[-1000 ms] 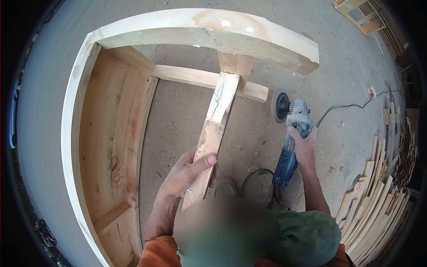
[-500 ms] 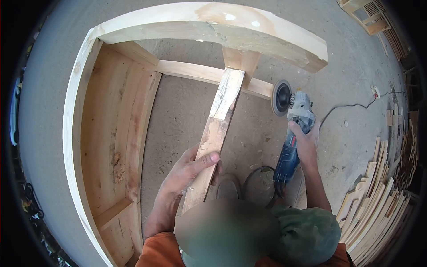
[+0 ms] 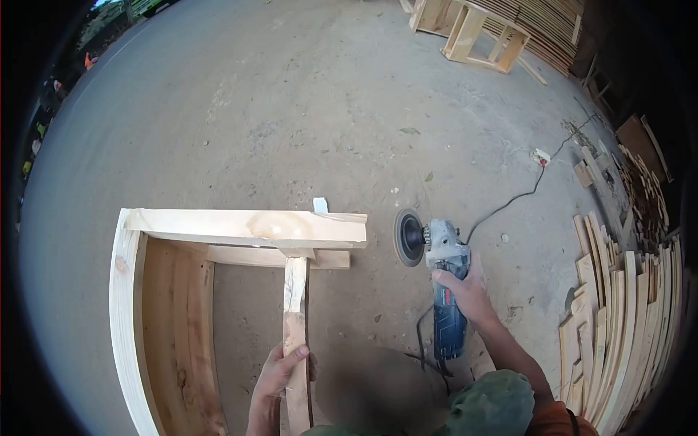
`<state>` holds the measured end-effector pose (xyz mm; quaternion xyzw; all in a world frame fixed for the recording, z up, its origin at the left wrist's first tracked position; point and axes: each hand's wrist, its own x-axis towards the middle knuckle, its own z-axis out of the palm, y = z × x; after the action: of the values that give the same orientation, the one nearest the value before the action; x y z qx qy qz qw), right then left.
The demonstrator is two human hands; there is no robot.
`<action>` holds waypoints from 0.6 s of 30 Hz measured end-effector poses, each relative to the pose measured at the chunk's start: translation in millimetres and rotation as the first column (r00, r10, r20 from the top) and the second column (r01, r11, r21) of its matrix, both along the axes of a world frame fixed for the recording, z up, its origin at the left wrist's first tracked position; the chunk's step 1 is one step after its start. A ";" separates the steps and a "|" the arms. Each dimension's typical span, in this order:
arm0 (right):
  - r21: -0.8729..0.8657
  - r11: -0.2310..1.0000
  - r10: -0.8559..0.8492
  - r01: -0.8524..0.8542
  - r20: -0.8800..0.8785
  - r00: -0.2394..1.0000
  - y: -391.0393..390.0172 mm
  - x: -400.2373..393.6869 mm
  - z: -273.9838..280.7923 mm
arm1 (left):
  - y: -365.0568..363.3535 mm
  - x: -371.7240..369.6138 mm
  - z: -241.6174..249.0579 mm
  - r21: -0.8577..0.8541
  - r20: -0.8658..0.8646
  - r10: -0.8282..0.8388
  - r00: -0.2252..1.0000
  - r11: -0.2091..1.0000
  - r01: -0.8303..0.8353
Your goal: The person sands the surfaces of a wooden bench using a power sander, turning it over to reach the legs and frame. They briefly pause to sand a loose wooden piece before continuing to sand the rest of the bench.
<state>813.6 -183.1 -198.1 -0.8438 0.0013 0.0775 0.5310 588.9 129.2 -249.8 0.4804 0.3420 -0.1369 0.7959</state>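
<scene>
So here the left hand (image 3: 280, 374) is wrapped around a long pale wooden slat (image 3: 295, 341), thumb across the top face and the other fingers curled under its edge, gripping it near the bottom of the view. The slat runs straight up from the hand and its far end meets the underside of the light, unfinished wooden frame (image 3: 247, 227), right where a short block sits under the frame's top rail. That frame is the big landmark: one thick pale board across the top, a curved-looking side rail down its left, a thinner crosspiece just behind the top board.

The right hand (image 3: 465, 291) is off to the right of the frame, fingers closed tight around the body of a blue and grey corded angle grinder (image 3: 445, 291). The grinder's round dark sanding disc (image 3: 406, 237) stands on edge, just beside the right end of the frame's top board but not touching it. The black power cord (image 3: 509, 200) trails away from the frame to the upper right over the grey concrete floor (image 3: 291, 109).

Further right of the frame there's a stack of cut pale wooden boards (image 3: 618, 320) leaning in a fan, and far beyond it a small wooden stool-like frame (image 3: 483, 36).
</scene>
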 end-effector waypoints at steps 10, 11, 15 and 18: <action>0.539 0.838 0.030 0.090 -0.210 0.977 -75.0 35.6 25.1 | -19.4 -10.3 12.7 0.494 0.049 0.142 0.989 0.857 -0.148; 0.547 0.833 0.046 0.081 -0.215 0.976 -77.1 38.3 28.2 | -31.2 -11.3 28.2 0.828 0.011 0.167 0.986 0.552 -0.102; 0.661 0.750 0.106 0.035 -0.173 0.979 -78.6 51.9 66.3 | -92.9 -13.4 100.0 1.000 0.000 0.150 0.989 0.028 -0.004; 0.758 0.641 0.218 -0.120 -0.030 0.975 -69.5 55.5 91.1 | -151.0 -11.2 158.2 0.852 -0.030 -0.011 0.999 0.523 0.031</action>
<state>869.1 -252.7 -106.9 -0.5388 -0.0782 0.1702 0.8213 577.7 -21.7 -91.6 0.8105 0.3677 0.0327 0.4548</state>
